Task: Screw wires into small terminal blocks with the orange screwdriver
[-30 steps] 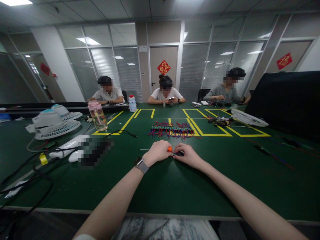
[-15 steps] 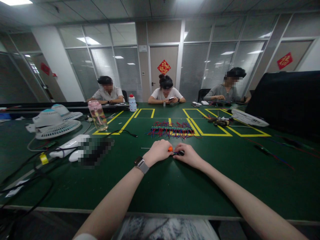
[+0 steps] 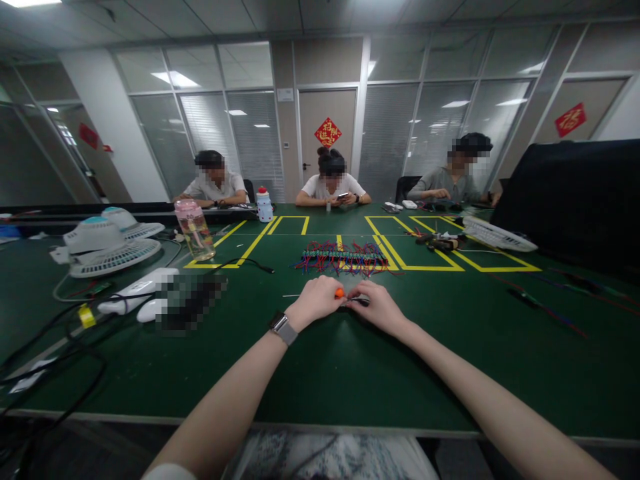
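My left hand (image 3: 316,300) is closed in a fist round a small tool with an orange handle (image 3: 339,293); a watch sits on that wrist. My right hand (image 3: 376,307) is pinched on a small dark part (image 3: 361,301) at the tool's tip. Both hands rest together on the green table (image 3: 350,367). Just beyond them lies a row of red and blue wired pieces (image 3: 345,259). A thin wire (image 3: 291,296) lies left of my left hand.
Two white fans (image 3: 107,245), a pink-lidded bottle (image 3: 195,231), white devices and black cables crowd the left side. Yellow tape boxes mark the far table. A keyboard (image 3: 493,235) and tools lie at the right. Three people sit at the far edge.
Both hands have shifted slightly away from me on the table, still joined on the tool and part. Nothing else moved.
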`<control>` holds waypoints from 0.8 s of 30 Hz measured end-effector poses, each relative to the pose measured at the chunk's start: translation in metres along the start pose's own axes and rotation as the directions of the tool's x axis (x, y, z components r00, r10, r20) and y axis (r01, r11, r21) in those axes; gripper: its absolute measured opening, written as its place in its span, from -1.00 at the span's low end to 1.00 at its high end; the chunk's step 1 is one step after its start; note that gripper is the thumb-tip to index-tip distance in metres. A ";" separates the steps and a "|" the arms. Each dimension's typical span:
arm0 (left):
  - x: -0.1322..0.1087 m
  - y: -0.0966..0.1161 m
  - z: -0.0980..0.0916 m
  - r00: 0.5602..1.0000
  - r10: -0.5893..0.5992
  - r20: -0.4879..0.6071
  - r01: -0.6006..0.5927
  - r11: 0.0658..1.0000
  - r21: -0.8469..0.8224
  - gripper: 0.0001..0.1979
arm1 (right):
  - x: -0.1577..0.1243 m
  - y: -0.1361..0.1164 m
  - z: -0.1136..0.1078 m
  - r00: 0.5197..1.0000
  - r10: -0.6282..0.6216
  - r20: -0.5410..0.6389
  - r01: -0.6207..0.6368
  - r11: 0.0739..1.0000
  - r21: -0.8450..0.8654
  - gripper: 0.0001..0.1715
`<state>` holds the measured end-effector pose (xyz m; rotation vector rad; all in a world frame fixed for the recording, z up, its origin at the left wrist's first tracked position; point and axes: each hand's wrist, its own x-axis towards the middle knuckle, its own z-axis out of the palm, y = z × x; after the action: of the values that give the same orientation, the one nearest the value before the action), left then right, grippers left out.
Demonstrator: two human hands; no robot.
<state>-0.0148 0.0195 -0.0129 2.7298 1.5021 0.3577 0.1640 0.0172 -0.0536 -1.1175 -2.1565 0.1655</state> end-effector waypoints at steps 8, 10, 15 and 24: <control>0.000 0.003 -0.003 1.000 -0.022 -0.017 0.021 0.999 -0.032 -0.78 | -0.001 0.001 0.001 0.970 -0.244 -0.017 0.227 0.924 -0.307 -0.93; 0.000 0.002 -0.004 0.999 -0.029 -0.017 0.028 0.999 -0.038 -0.79 | -0.001 0.001 0.000 0.956 -0.294 -0.019 0.270 0.902 -0.336 -0.90; 0.001 0.000 -0.003 1.000 -0.022 -0.010 0.022 0.998 -0.060 -0.78 | 0.000 -0.002 -0.003 0.913 -0.409 0.004 0.371 0.824 -0.428 -0.85; -0.001 0.000 -0.005 1.000 0.017 0.009 -0.016 0.999 -0.041 -0.82 | 0.000 -0.007 -0.005 0.860 -0.506 0.064 0.475 0.748 -0.463 -0.67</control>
<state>-0.0163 0.0182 -0.0081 2.7099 1.4541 0.3715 0.1622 0.0118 -0.0466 -0.7261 -2.4141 -0.6581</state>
